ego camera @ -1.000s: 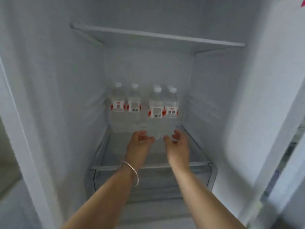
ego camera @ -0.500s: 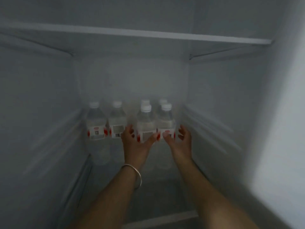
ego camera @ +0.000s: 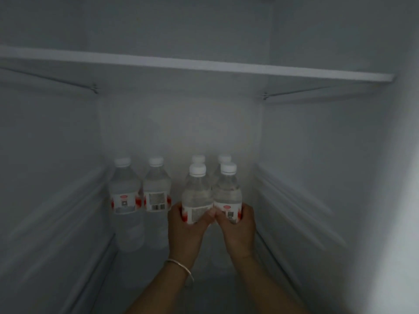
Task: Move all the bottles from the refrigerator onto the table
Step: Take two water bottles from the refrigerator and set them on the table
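Several clear water bottles with white caps and red-and-white labels stand at the back of a refrigerator shelf. My left hand [ego camera: 184,230] is wrapped around the label of the front left bottle [ego camera: 196,191]. My right hand [ego camera: 238,227] grips the front right bottle [ego camera: 227,191] beside it. Behind these two, only the caps of two more bottles [ego camera: 198,158] [ego camera: 224,158] show. Two further bottles stand apart to the left, one [ego camera: 124,189] near the side wall and one [ego camera: 156,189] next to it.
A white shelf [ego camera: 204,64] spans the compartment overhead. The refrigerator's ribbed side walls [ego camera: 56,200] [ego camera: 306,200] close in on both sides. The light is dim. A thin bangle [ego camera: 181,267] sits on my left wrist.
The view has moved deeper into the refrigerator. Both hands reached forward with fingers apart and have now closed around the two front bottles.
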Tool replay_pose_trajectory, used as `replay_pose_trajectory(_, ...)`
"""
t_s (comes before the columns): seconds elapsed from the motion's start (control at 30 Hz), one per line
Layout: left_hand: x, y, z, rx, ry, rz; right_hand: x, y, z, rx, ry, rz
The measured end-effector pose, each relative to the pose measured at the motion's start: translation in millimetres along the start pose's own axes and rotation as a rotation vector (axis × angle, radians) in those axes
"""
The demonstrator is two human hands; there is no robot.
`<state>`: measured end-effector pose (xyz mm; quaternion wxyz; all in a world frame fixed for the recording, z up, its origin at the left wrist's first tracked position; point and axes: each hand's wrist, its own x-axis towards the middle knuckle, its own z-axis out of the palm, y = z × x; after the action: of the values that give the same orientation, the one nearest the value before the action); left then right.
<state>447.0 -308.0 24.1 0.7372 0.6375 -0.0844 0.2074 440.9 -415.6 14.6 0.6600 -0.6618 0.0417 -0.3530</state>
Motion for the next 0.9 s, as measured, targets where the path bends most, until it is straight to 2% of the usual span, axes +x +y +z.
replay_pose_trajectory(0.27,-35.6,51.0,-23.2,0.002,-0.044,0.034,-43.6,-59.2,-10.9,0.039,-0.031,-0.068)
replay_pose_trajectory(0.43,-87.8,92.0,-54.2,-0.101,-0.135,0.039,-112.6,-112.3,-32.4,0.055,-0.012,-0.155)
replay_pose_trajectory(0.63,-180.2,129.7,-91.6,-0.133,-0.451,-0.022,-226.2,-158.8,-88.4,-0.136,0.174,-0.182)
replay_pose_trajectory(0.9,-312.1,154.0,-99.8,-0.215,-0.734,-0.194,-360.7,-199.1,-191.7,-0.355,0.465,-0.02)
